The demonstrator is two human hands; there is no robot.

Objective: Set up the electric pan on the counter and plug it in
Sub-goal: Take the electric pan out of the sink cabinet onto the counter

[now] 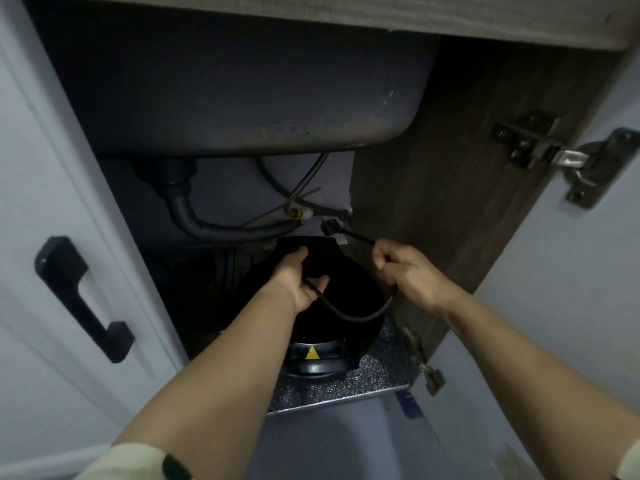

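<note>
Pan (349,292) in left hand (298,279), cord (360,317) in right hand (408,271)

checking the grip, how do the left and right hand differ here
The left hand lies flatter on the black pan; the right hand is fisted round the cord. The right hand is nearer the plug than the left hand. Both reach into the cabinet.

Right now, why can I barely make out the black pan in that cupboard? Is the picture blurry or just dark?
Head view: mostly dark; the cupboard lies in shadow and the electric pan is black on black, only its yellow label standing out. Head view: the door handle at left is motion-smeared, and the wide lens bends the door edges.
</note>
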